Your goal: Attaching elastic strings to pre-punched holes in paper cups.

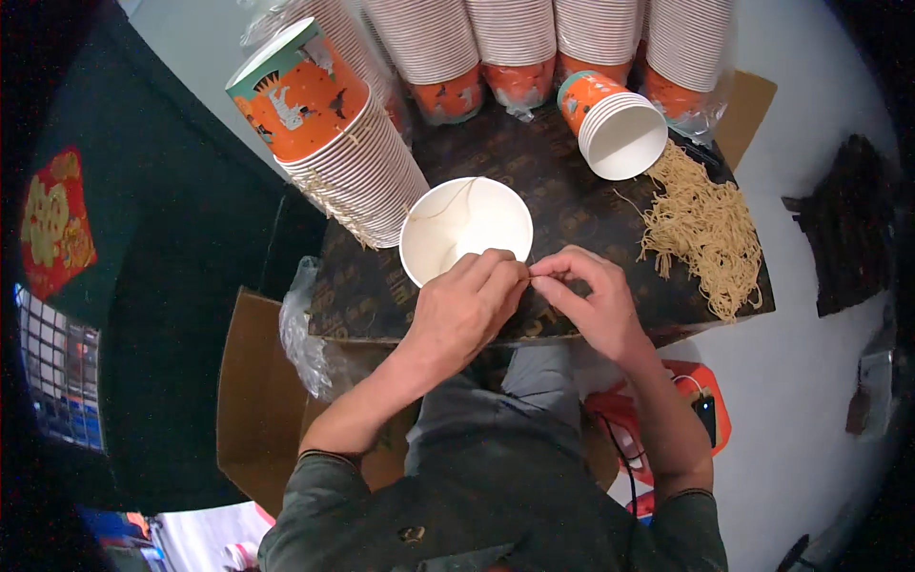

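Note:
A white paper cup (434,224) stands mouth up near the front edge of the table. A thin tan string (465,198) shows inside its far wall. My left hand (462,310) is closed at the cup's near rim, its fingertips pinching what looks like the string. Just right of it, my right hand (600,300) pinches the same thin string between thumb and forefinger. The fingertips of both hands nearly meet. To the right lies a loose heap of cut tan strings (705,229).
A tall leaning stack of orange-and-green paper cups (357,176), strings hanging along it, stands left on the dark table (562,210). A short stack of cups (610,124) lies on its side. Several bagged cup stacks (515,48) line the back. An open cardboard box (253,381) sits below left.

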Action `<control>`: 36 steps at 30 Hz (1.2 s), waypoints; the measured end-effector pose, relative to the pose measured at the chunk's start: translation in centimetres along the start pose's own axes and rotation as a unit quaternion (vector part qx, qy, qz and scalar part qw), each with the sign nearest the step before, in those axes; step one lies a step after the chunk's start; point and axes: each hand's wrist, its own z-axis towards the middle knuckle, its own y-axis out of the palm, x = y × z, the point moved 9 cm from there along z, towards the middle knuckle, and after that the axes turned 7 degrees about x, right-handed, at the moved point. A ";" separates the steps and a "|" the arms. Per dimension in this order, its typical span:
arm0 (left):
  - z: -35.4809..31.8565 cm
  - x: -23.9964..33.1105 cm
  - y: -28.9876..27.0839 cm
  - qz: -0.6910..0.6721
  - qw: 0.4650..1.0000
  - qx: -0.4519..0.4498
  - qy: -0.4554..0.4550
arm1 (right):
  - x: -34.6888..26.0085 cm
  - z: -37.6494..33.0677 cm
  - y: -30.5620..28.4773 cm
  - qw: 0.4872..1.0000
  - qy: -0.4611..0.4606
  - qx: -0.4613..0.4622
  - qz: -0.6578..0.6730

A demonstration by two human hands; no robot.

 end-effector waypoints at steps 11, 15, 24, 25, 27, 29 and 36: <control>-0.5 -1.1 0.2 -0.014 0.999 -0.029 -0.029 | 0.8 -0.2 -1.9 0.999 0.001 0.054 -0.004; -0.6 -2.6 -0.2 -0.016 0.989 -0.002 -0.148 | 2.3 -0.5 -2.0 0.987 0.064 0.131 0.072; -1.5 -5.4 -1.1 -0.220 0.933 0.063 -0.279 | -2.2 -0.5 -0.6 0.978 -0.098 0.186 -0.003; -2.0 -6.0 -0.9 -0.251 0.917 0.061 -0.303 | -3.2 -0.6 -0.2 0.969 -0.146 0.194 -0.034; -2.2 -6.3 -1.5 -0.252 0.916 0.062 -0.307 | -3.5 -0.3 0.6 0.965 -0.167 0.198 -0.042; -2.4 -6.2 -1.7 -0.247 0.915 0.063 -0.313 | -3.8 -0.2 1.2 0.961 -0.187 0.201 -0.042; -2.9 -6.1 -1.3 -0.272 0.908 0.065 -0.312 | -3.7 -0.1 2.6 0.959 -0.200 0.189 -0.062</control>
